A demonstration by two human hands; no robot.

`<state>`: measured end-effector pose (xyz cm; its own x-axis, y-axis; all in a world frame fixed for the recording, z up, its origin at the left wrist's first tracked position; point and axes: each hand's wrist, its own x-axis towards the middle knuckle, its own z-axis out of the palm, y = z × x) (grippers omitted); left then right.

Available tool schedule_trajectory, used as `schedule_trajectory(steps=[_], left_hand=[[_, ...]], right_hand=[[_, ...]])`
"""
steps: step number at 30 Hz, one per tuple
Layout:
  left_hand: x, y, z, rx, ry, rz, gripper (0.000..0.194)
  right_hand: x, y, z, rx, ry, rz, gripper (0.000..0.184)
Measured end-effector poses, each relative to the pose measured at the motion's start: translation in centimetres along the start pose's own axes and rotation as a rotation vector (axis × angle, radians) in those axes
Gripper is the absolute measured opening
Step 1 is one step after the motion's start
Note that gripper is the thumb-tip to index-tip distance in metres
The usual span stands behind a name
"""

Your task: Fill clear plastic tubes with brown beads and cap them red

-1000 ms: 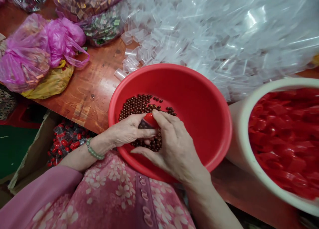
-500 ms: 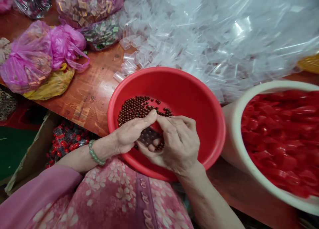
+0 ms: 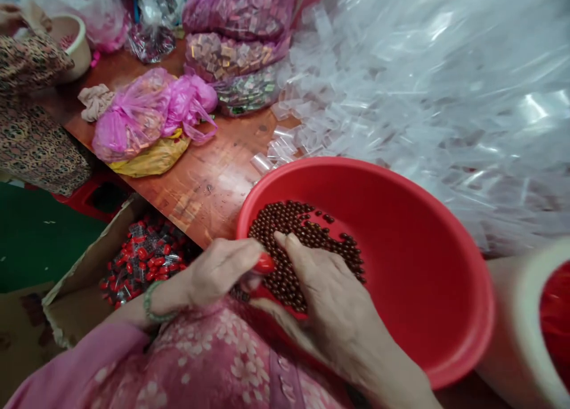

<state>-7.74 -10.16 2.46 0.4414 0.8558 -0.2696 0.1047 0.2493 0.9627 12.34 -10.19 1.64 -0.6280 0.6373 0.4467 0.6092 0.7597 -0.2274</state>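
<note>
A red plastic basin [image 3: 414, 243] rests at the table edge with a heap of small dark brown balls [image 3: 298, 231] in its near left part. My left hand [image 3: 220, 269] is closed around a small container with a red cap [image 3: 265, 263] at the basin's rim; a green bead bracelet is on that wrist. My right hand [image 3: 332, 299] lies over the balls just right of the cap, its fingers reaching toward it. What my right fingers hold is hidden.
A big heap of clear plastic tubes [image 3: 423, 88] fills the back right. Pink and yellow bags [image 3: 151, 118] and bags of wrapped sweets [image 3: 236, 47] lie on the wooden table [image 3: 209, 177]. A cardboard box of red-capped containers [image 3: 142, 260] sits below left. Another person's patterned sleeve [image 3: 31, 59] is at far left.
The view has swung left and down, so the basin now sits lower right and the cream tub of red caps is nearly out of frame. My hands stay together at the capped container.
</note>
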Motion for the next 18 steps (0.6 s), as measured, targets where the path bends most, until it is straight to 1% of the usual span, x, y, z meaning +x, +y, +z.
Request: schedule_trajectory(steps=[1,2,4,5,7,8,10,11,13,14,15,16,17,18], left_hand=[[-1.2,-0.7,-1.5,0.088,0.023,0.007,0.049],[-2.4,-1.4,-3.1,0.201,0.048,-0.019,0.049],[-4.6,-2.9,-5.9,0.481,0.134,-0.103,0.046],[-5.5,-3.6,-7.0,0.633,0.17,-0.146,0.042],[-6.7,-4.8,-8.7,0.904,0.229,-0.2,0.034],[-6.9,-5.1,-9.3,1.011,0.25,-0.201,0.029],[-6.0,-5.1,-9.8,1.127,0.261,-0.15,0.026],[-4.8,-4.9,-9.8,1.143,0.253,-0.095,0.026],[-1.0,-4.2,-9.7,1.123,0.232,0.067,0.027],[1.5,-3.9,-9.5,1.119,0.219,0.166,0.028],[4.4,-3.7,-9.4,1.126,0.23,0.266,0.028],[7.4,-3.6,-9.2,1.151,0.217,0.338,0.03],[10.3,-3.7,-9.0,1.177,0.193,0.378,0.032],[13.1,-3.8,-8.8,1.201,0.169,0.385,0.033]], right_hand=[[-0.1,0.6,0.3,0.019,-0.04,0.019,0.067],[-0.3,1.5,0.8,0.01,-0.079,0.047,0.059],[-1.2,3.6,1.8,-0.042,-0.156,0.11,0.042],[-1.7,4.7,2.4,-0.061,-0.199,0.133,0.038],[-2.6,6.8,3.5,-0.065,-0.273,0.164,0.035],[-2.9,7.7,4.0,-0.062,-0.308,0.183,0.035],[-3.0,8.9,4.8,-0.068,-0.373,0.247,0.037],[-2.8,9.3,5.1,-0.081,-0.399,0.285,0.037],[-1.9,9.8,5.7,-0.114,-0.446,0.364,0.037],[-1.4,9.9,6.0,-0.144,-0.47,0.406,0.037],[-0.8,10.0,6.3,-0.182,-0.495,0.447,0.038],[-0.1,10.0,6.5,-0.224,-0.523,0.485,0.04],[0.4,10.0,6.8,-0.259,-0.554,0.52,0.043],[1.0,9.9,7.1,-0.281,-0.586,0.551,0.046]])
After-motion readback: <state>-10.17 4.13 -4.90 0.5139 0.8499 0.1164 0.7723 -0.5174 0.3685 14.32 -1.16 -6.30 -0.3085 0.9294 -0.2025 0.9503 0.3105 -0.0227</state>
